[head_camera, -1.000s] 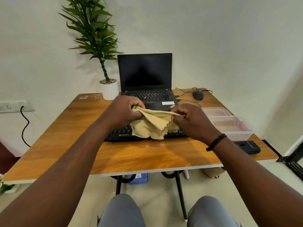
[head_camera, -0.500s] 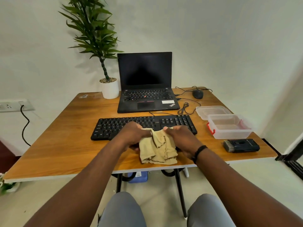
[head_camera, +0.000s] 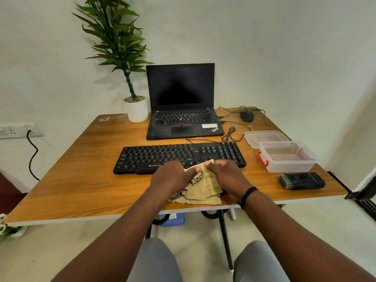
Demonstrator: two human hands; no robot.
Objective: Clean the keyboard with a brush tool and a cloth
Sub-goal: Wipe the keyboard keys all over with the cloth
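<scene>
Here the cloth [head_camera: 200,188] lies bunched on the near edge of the table [head_camera: 81,180], just in front of the keyboard [head_camera: 162,156], with its upper corner lifted over the keyboard's near rim. Both hands pinch it: the left hand [head_camera: 173,178] grips its left fold between thumb and fingers, and the right hand [head_camera: 225,176] clamps the upper right corner. It looks light, limp and soft; it will sag and crumple wherever it is not held, so it is best taken by two corners or gathered into a pad under the fingertips. It should not slip on the wood. The keyboard is stiff, flat and probably light enough to slide if wiped hard; steadying it at one short end seems wise. Its long axis runs left to right across the table, the number pad at the right end, its cable leaving the far edge toward the laptop [head_camera: 181,110]. The brush tool [head_camera: 302,181] lies untouched near the right edge, well apart from the hands, its long axis also roughly left to right with the bristles at its left end; it looks rigid and easy to take by the body.
</scene>
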